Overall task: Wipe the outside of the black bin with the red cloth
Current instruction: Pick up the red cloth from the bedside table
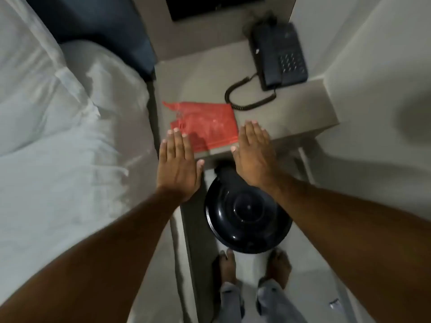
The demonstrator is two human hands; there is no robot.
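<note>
Both my hands are flat and open, palms down, holding nothing. My left hand (pixel 177 163) hovers at the near left corner of the nightstand (pixel 291 117), fingertips by the cloth's edge. My right hand (pixel 254 152) hovers at the nightstand's front edge, just right of the cloth (pixel 207 123). The cloth lies spread on the nightstand's near left part. The bin (pixel 247 220) stands on the floor before the nightstand, lid shut, by my bare feet. A phone (pixel 279 54) sits at the nightstand's back; the bed (pixel 58 127) lies left of it.

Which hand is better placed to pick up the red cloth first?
Probably the left hand: its fingers already overlap the near left corner of the red cloth. The right hand, also open, reaches past the cloth's right edge, above the black bin.
</note>
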